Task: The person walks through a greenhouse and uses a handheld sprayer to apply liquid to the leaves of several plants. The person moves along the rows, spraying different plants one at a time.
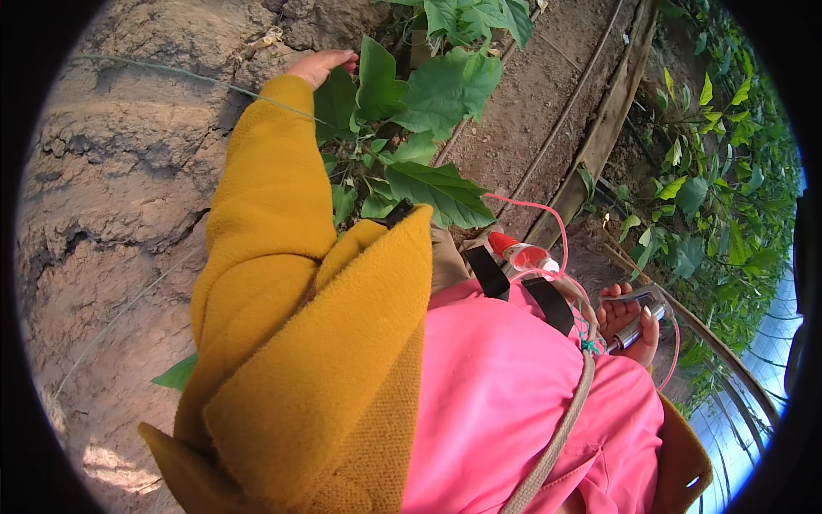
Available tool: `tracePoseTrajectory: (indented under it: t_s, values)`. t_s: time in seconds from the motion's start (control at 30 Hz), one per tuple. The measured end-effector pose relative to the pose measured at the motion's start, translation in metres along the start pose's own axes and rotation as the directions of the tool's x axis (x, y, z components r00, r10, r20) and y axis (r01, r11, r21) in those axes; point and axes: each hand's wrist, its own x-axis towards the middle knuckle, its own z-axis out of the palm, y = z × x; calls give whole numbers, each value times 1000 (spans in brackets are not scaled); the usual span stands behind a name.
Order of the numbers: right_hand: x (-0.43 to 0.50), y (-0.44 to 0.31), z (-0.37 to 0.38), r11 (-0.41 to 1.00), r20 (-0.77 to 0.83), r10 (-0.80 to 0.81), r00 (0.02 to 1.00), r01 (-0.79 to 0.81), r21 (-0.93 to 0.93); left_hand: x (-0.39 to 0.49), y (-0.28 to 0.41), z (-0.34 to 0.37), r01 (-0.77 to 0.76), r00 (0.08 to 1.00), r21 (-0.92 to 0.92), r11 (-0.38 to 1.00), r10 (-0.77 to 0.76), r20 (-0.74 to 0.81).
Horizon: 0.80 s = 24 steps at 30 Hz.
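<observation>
My left hand (321,67), in a mustard sleeve, reaches to the top of the view beside the broad green leaves (383,80) of a plant. Its fingertips are partly behind a leaf, so I cannot tell whether they grip anything. Low on the right, my right hand (632,324) is closed around a metal hand tool with a lever (632,326). A thin pink tube (674,356) joins the tool. More pink tubing (559,225) loops beside a clear plastic bottle (530,257) with a white cap and red colouring, close to my pink garment (501,385).
A cracked earthen wall (122,186) rises on the left, crossed by a thin green string (192,76). Thin hoses (565,119) run along the soil, beside a long plank-like edge (610,122). Dense plants (713,212) grow at right. A braided cord (565,437) crosses my front.
</observation>
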Motion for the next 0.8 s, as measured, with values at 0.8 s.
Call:
tracePoseTrajectory:
  t_s: [0.8]
  values:
    - [2,-4,-25,997,176,46,983,-56,51,-123,-69,13,458,882,479,749,-448,-143]
